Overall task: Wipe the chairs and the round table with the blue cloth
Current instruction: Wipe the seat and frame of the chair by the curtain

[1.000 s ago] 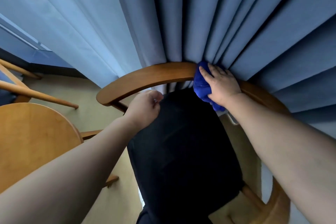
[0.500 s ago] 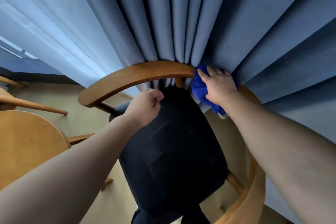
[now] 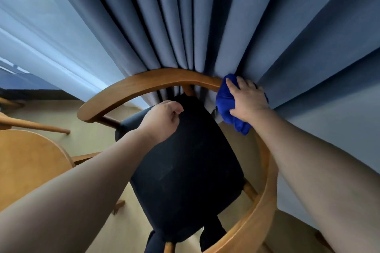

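Slippage is the main risk at the right hand [image 3: 247, 99]. It presses the blue cloth [image 3: 225, 100] onto the curved wooden top rail [image 3: 144, 86] of the chair, fingers draped over the bunch and thumb tucked in against it, so the cloth is clamped between palm and wood. A loose tail of cloth hangs below the hand. If the stroke runs on along the bend, that tail could drag free or the wad could roll off the narrow rail. The curtain [image 3: 185, 16] lies right against the back of the rail at the hand, so a fold could get caught under the cloth and be pulled along with it.

The left hand [image 3: 162, 121] is curled into a loose fist over the rear edge of the black seat [image 3: 185, 160]. I cannot tell whether it grips that edge or only hovers there. If it is not bracing, a firm wipe may shove the chair further into the curtain.

Further out, the round table [image 3: 26, 162] sits at the left, well apart from both hands, with part of another chair [image 3: 37, 126] beyond it. I judge these as yet to be wiped.
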